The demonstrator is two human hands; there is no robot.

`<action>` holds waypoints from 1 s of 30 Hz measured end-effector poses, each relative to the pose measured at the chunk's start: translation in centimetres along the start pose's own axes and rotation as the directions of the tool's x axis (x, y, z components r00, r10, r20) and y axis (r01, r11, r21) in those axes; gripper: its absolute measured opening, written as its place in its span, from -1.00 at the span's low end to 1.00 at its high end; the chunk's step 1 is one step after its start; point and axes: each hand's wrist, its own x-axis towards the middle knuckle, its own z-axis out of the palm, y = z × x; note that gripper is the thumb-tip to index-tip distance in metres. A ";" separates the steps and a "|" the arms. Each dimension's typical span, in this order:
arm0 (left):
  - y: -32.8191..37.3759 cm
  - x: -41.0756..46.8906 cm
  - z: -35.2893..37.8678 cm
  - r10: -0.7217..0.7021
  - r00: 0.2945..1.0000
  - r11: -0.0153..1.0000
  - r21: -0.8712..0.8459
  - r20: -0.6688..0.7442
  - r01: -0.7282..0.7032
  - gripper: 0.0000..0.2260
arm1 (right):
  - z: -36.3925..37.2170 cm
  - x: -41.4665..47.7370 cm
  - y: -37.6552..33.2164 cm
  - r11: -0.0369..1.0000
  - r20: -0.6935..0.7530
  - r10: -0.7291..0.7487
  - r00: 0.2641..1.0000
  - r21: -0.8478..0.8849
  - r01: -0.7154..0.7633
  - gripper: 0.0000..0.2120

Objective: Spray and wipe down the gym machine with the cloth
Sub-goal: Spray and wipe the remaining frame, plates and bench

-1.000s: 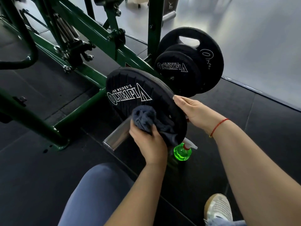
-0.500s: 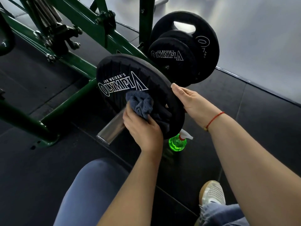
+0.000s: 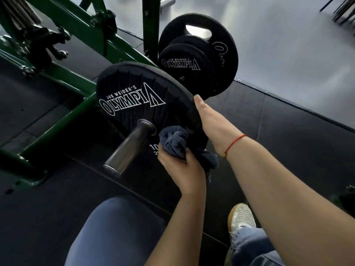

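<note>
A black Olympia weight plate (image 3: 130, 96) sits on a steel sleeve (image 3: 128, 148) of the green gym machine (image 3: 63, 77). My left hand (image 3: 182, 169) grips a bunched dark blue cloth (image 3: 172, 141) and presses it on the plate's lower right face, beside the sleeve. My right hand (image 3: 211, 123) lies flat against the plate's right rim, fingers reaching behind it. The green spray bottle is hidden in this view.
More black plates (image 3: 197, 56) hang on a peg behind, against a green upright (image 3: 150, 25). Springs and bolts (image 3: 28, 35) sit at the upper left of the frame. Black rubber flooring (image 3: 288, 141) meets a grey floor (image 3: 288, 54). My knee (image 3: 115, 231) and shoe (image 3: 242, 215) are below.
My left hand has slid the cloth down and right across the plate face, uncovering the sleeve end. The view shifted, and the green spray bottle is now out of sight behind my arm.
</note>
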 end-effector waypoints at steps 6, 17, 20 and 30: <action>2.0 -2.3 0.4 0.254 0.951 0.967 -0.063 0.179 -0.246 -0.44 | -3.1 -1.8 -0.4 0.998 -0.053 0.054 0.997 0.034 -0.052 -0.60; 2.7 -2.0 0.8 0.361 0.908 0.911 0.125 0.214 -0.392 -0.39 | -4.2 -3.9 -2.9 0.934 -0.046 0.101 0.994 -0.339 -0.111 -0.07; -0.3 -2.1 -0.2 0.267 0.932 0.930 0.188 0.244 -0.315 -0.41 | -3.9 -4.4 -4.5 0.904 0.038 0.120 0.992 -0.417 -0.093 -0.18; -4.2 0.4 -0.4 -0.371 0.927 0.929 -0.042 -0.062 0.369 -0.44 | -4.1 -3.7 0.5 0.963 0.108 -0.030 0.994 -0.263 0.058 -0.48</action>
